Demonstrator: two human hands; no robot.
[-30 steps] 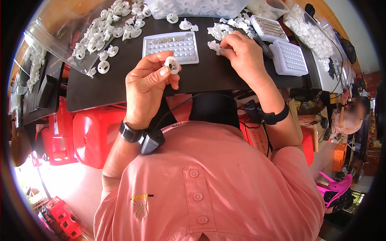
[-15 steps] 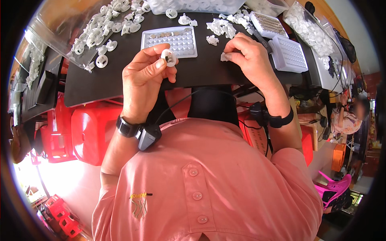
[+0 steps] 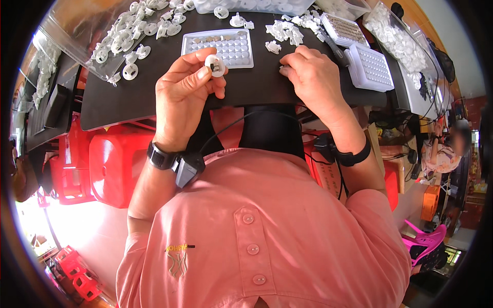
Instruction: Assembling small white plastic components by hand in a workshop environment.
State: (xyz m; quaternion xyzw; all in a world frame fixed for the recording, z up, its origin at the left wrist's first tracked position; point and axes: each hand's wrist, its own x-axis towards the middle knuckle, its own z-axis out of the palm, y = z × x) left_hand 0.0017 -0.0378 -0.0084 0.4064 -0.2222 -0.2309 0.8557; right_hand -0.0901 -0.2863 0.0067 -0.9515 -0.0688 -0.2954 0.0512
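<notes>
My left hand (image 3: 177,97) pinches a round white plastic part (image 3: 216,66) between thumb and fingers, raised above the near side of the table. A dark slot with metal shows in the part's face. To the right, my right hand (image 3: 319,79) is low over the tabletop with thumb and fingertips pressed together. A small pale piece (image 3: 282,68) shows at those fingertips, mostly covered by them. Behind my left hand lies a white tray (image 3: 250,49) of round coin-like cells. Past my right fingers sits a small loose white piece (image 3: 273,47), near a pile of white clips (image 3: 285,33).
Many round white parts (image 3: 120,38) are heaped at the left. A clear tub (image 3: 251,6) of parts stands at the back. To the right are two more trays (image 3: 372,82), a dark-handled tool (image 3: 336,51) and a bag of white pieces (image 3: 398,38). Red stools (image 3: 115,169) stand below.
My right hand has shifted slightly left and lower, its fingers now covering more of the small piece. My left hand still holds the round part, turned a little.
</notes>
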